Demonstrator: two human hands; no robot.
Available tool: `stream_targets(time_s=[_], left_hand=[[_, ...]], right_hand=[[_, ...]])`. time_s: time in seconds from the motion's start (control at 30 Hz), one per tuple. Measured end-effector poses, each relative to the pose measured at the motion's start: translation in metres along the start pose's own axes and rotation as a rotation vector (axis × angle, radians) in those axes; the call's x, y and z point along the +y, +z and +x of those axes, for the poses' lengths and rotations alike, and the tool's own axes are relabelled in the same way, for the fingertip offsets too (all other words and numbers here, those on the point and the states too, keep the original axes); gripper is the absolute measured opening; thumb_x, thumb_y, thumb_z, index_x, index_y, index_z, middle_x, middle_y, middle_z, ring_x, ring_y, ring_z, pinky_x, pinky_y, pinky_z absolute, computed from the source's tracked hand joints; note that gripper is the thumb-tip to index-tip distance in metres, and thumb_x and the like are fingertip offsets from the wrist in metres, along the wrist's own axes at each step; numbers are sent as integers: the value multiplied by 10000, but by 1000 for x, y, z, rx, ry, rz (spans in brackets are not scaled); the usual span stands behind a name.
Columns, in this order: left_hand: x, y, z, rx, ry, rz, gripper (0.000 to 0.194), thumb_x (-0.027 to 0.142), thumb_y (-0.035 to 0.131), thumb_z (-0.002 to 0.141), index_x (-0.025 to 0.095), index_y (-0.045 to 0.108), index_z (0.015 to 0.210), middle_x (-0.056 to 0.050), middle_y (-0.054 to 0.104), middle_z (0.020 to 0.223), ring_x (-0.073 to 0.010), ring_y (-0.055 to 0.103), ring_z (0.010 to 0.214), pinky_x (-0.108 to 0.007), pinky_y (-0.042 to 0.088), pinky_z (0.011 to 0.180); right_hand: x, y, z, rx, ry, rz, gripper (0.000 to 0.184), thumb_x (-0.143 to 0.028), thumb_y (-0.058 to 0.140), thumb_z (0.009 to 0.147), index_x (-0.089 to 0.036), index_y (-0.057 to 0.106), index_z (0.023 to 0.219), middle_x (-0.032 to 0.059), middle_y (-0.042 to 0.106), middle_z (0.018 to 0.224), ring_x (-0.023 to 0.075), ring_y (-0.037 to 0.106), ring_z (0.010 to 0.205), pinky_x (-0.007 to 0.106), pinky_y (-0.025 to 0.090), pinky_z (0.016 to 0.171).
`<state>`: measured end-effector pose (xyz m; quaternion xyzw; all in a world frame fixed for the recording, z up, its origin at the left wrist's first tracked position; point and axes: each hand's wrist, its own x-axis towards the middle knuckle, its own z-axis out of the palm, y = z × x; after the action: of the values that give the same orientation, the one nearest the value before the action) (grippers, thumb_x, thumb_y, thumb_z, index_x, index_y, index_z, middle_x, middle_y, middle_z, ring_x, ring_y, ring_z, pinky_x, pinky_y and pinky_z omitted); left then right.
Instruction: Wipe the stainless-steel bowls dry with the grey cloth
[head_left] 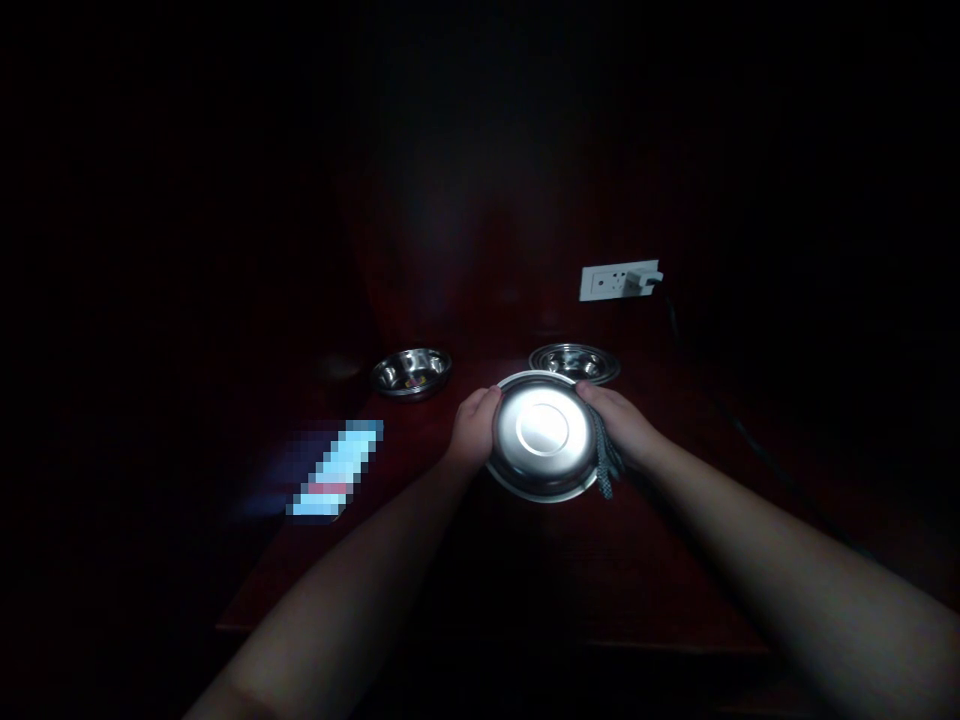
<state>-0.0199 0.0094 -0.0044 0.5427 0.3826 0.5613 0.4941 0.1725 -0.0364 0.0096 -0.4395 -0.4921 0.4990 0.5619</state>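
Observation:
Between my two hands is a shiny steel bowl [545, 430], tilted so that its round underside faces me. My left hand [475, 425] is closed on the left of its rim, thumb at the upper edge. On the opposite side my right hand [619, 425] grips the rim and also has a grey patterned cloth [604, 468] pressed against the bowl. Part of the cloth hangs below that hand. The fingers behind the bowl are hidden.
A steel bowl [411, 375] with a coloured sticker inside stands at the back left of the dark red table [525, 570]. Stacked steel dishes [576, 362] lie behind the held bowl. A blurred-out bright screen [337, 472] is at left. The wall socket [619, 281] has a plug and cable.

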Motion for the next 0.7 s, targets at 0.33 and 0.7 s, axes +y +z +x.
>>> stream_targets(time_s=[0.33, 0.7], left_hand=[[5, 1, -1, 39, 28, 37, 310, 450, 541, 745, 152, 573, 665, -3, 562, 643, -126, 496, 626, -247, 372, 595], [8, 3, -3, 43, 20, -13, 293, 437, 558, 729, 151, 596, 674, 0, 582, 649, -123, 506, 627, -247, 389, 612]], right_hand=[[-2, -3, 5, 107, -78, -166, 370, -539, 567, 752, -182, 651, 799, 19, 678, 742, 164, 597, 675, 273, 450, 654], [5, -16, 15, 270, -154, -239, 339, -526, 545, 749, -189, 568, 724, -25, 529, 580, 116, 458, 513, 247, 358, 503]])
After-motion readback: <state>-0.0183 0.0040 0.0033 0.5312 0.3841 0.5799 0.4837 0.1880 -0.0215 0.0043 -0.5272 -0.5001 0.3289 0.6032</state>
